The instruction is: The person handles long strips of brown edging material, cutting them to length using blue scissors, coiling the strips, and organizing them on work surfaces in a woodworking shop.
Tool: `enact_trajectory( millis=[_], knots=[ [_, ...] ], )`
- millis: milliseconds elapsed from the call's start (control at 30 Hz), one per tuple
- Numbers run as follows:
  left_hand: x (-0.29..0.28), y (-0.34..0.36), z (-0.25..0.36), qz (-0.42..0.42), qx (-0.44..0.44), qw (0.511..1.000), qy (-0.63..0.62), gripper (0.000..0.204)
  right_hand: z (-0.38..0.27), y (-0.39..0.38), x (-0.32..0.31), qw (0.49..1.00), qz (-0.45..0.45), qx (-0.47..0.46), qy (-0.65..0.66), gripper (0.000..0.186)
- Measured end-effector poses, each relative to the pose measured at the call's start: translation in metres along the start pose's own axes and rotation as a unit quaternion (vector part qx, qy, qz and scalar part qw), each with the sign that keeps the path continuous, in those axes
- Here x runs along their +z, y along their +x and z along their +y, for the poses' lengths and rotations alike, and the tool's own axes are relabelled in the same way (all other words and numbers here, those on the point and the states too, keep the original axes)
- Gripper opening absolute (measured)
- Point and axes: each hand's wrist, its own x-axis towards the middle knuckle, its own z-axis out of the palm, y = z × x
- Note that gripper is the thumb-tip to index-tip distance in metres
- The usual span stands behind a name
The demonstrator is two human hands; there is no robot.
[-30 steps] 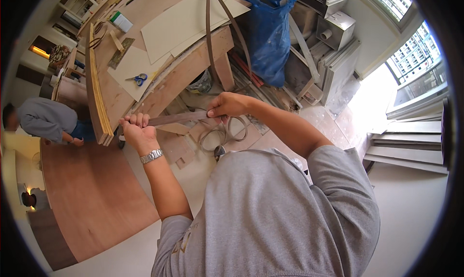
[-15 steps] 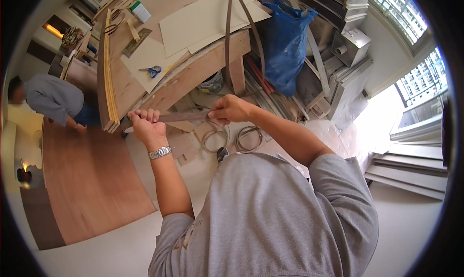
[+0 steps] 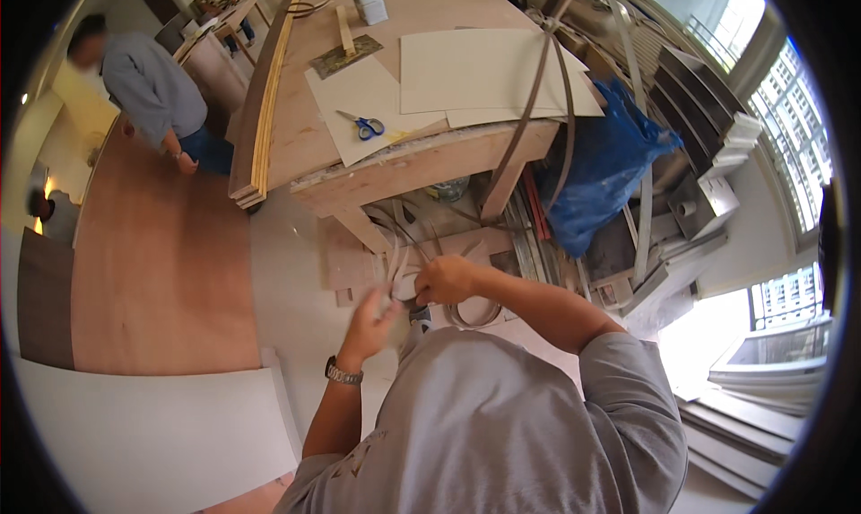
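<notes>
My right hand [image 3: 448, 281] is closed in a pinch on a thin, curling edge-banding strip [image 3: 405, 289], low in front of my chest. Just left of it, my left hand [image 3: 366, 324], wearing a metal watch, is blurred; its thumb stands apart from the fingers, close to the strip. Pale curved strip ends [image 3: 395, 261] show above both hands, though which piece they belong to is unclear. Blue-handled scissors [image 3: 369, 130] lie on a cream sheet [image 3: 345, 110] at the near edge of the wooden worktable [image 3: 421, 167].
Layered boards [image 3: 260, 133] stand along the table's left side. Two long brown strips [image 3: 529, 106] hang over its front, beside a blue plastic bag [image 3: 596, 173]. A coiled strip [image 3: 475, 315] lies near my feet. At left, a person [image 3: 157, 83] stands by a large wooden panel [image 3: 166, 263].
Both hands have come lower and closer together. My left hand has left the flat strip stretched between them and moved toward my right hand. The view has shifted leftward and down.
</notes>
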Motion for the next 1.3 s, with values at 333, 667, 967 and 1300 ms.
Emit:
enact_trajectory(
  millis=[333, 667, 967, 1300],
  knots=[
    [-0.031, 0.071, -0.047, -0.211, -0.204, 0.912, -0.287, 0.014, 0.023, 0.118, -0.011, 0.965, -0.247, 0.051, 0.071, 0.023],
    [-0.060, 0.106, -0.095, -0.135, -0.214, 0.915, -0.313, 0.013, 0.126, 0.264, -0.025, 0.994, -0.086, -0.055, -0.027, 0.027],
    [-0.097, 0.129, -0.108, -0.159, -0.227, 0.874, -0.398, 0.018, 0.189, 0.381, -0.094, 0.917, 0.121, 0.346, -0.158, 0.029],
    [-0.086, 0.128, -0.120, -0.198, -0.240, 0.861, -0.403, 0.017, 0.168, 0.263, -0.091, 0.875, 0.060, 0.250, 0.411, 0.016]
  ],
)
